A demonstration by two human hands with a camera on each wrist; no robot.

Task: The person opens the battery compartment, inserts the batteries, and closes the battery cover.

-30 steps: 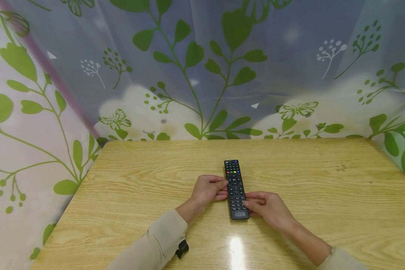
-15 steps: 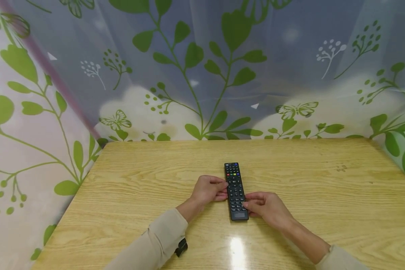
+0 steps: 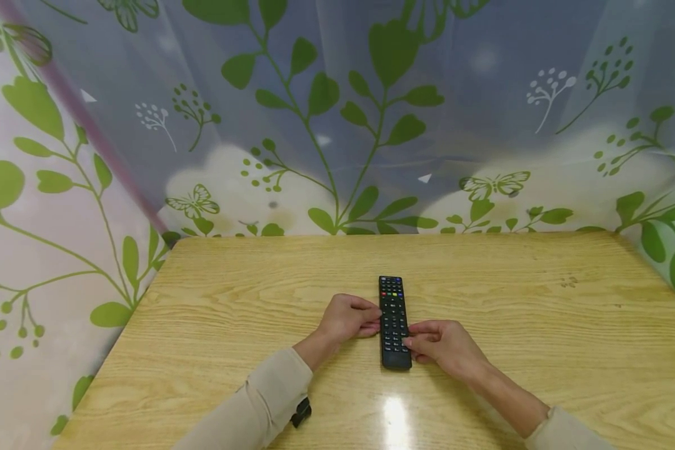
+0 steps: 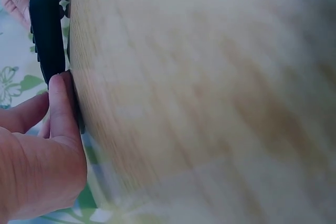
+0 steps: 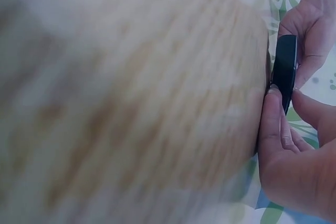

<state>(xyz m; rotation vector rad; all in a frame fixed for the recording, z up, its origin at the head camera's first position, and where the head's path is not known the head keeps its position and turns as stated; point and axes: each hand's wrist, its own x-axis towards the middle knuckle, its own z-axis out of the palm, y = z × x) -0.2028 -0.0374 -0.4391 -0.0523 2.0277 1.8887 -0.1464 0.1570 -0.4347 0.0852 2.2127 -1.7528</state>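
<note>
A long black remote control (image 3: 394,322), with rows of small buttons and a few coloured ones near its far end, is held close over the wooden table in the head view. My left hand (image 3: 347,317) pinches its left edge around the middle, thumb on top. Lower down, the right hand (image 3: 447,349) pinches the right edge near the number keys. In the left wrist view the remote (image 4: 48,27) appears edge-on, a narrow gap showing between it and the tabletop. The right wrist view shows the remote's end (image 5: 285,69) between thumb and fingers.
The wood-grain table (image 3: 230,281) meets a leaf-and-butterfly patterned curtain (image 3: 365,125) along its back edge. More of the patterned cloth (image 3: 50,237) hangs at the left side. A small black object (image 3: 301,412) shows beside the left sleeve cuff.
The remote's far end has come down toward me and swung slightly, so the remote points straighter away. Both hands keep their grip and barely shift.
</note>
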